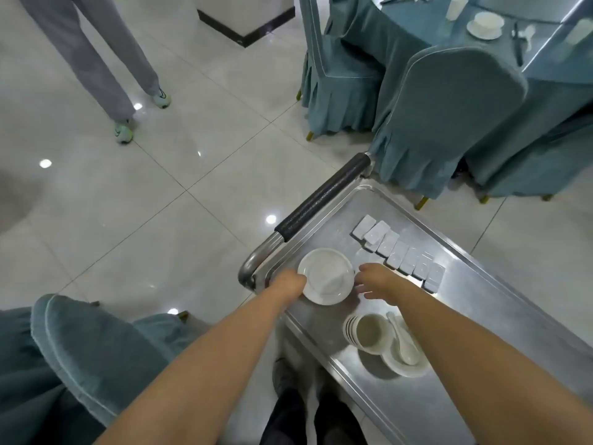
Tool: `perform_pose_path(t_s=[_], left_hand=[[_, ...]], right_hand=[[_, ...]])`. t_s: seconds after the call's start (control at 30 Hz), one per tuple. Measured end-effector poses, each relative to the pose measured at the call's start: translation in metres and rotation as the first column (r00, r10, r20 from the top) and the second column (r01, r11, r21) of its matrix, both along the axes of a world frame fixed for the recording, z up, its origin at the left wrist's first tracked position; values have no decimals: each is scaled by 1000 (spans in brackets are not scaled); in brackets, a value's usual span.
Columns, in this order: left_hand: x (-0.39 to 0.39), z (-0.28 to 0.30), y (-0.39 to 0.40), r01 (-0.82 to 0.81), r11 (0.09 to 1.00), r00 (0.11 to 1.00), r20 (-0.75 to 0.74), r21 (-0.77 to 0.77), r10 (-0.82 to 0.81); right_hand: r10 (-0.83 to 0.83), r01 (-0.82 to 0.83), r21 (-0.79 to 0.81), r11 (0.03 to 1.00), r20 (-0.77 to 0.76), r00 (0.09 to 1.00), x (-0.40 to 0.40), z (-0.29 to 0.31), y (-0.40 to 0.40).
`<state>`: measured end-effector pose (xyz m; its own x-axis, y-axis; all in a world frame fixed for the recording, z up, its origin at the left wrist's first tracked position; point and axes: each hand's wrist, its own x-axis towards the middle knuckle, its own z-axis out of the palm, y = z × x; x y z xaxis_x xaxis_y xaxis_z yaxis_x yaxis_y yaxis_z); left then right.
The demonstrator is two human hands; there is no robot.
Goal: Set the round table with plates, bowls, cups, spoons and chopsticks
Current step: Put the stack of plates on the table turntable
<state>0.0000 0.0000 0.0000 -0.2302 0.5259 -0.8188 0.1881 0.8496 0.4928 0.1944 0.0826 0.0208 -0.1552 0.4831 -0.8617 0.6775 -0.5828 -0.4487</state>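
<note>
A white plate [326,275] rests on the steel cart [465,303] near its handle end. My left hand [288,284] grips the plate's left rim. At the plate's right rim is my right hand [378,281], fingers spread, touching or nearly touching it. Nearer me on the cart lies a stack of white bowls [365,332] tipped on its side, beside a plate holding white spoons [402,343]. The round table [545,65] with a teal cloth at the top right carries a set bowl on a plate [486,24], a cup [455,7] and dark chopsticks [518,43].
A row of several white wrapped packets [401,252] lies along the cart's far side. Teal-covered chairs [449,117] stand between cart and table; another chair [80,348] is at my lower left. A person's legs [106,69] stand on the tiled floor at the upper left.
</note>
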Motion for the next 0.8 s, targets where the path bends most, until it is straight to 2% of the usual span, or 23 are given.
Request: perform_pose_path(t_s=[0.1, 0.23, 0.4, 0.57, 0.7, 0.8], left_hand=[[1, -2, 2, -60, 998, 998, 24, 20, 59], [0, -15, 3, -152, 988, 988, 16, 21, 151], [3, -14, 3, -392, 918, 920, 49, 68, 389], [14, 15, -8, -576, 814, 812, 170, 76, 559], [21, 60, -25, -625, 773, 768, 253, 104, 588], [15, 92, -39, -653, 745, 742, 314, 136, 593]], right_hand=[[10, -10, -1, 1000, 0, 1000, -5, -6, 1], [57, -64, 97, 993, 67, 996, -9, -20, 4], [-17, 11, 169, 985, 36, 999, -4, -26, 13], [-67, 77, 151, 986, -71, 995, 6, 11, 17], [-15, 31, 213, 977, -77, 997, 7, 56, 22], [54, -17, 256, 967, -139, 989, 2, 86, 21]])
